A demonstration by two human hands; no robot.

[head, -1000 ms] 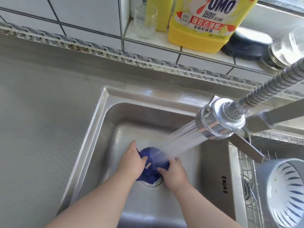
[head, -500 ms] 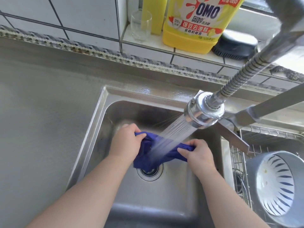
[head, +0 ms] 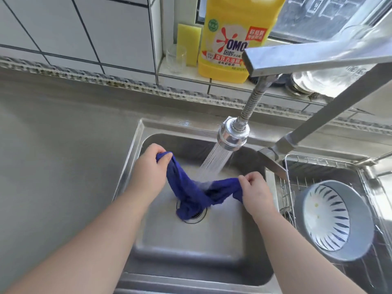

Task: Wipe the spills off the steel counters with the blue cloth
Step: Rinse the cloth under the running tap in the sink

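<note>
The blue cloth (head: 191, 194) hangs stretched between my two hands inside the steel sink (head: 131, 158). My left hand (head: 148, 170) grips one end at the sink's left side. At the right side my right hand (head: 254, 192) pinches the other end. The cloth's middle sags down onto the drain (head: 196, 217). Water sprays from the tap's spray head (head: 232, 135) onto the cloth's middle. The steel counter (head: 59, 155) spreads to the left of the sink.
A ledge behind the sink holds a glass (head: 175, 58), a yellow sponge (head: 188, 44) and a big yellow detergent bottle (head: 231, 39). The steel tap arm (head: 318, 58) crosses the upper right. A wire rack (head: 290, 187) with a grey-and-white bowl (head: 333, 219) fills the right basin.
My hands have moved apart and up, pulling the bunched cloth open into a sagging strip under the spray. The view has tilted upward.
</note>
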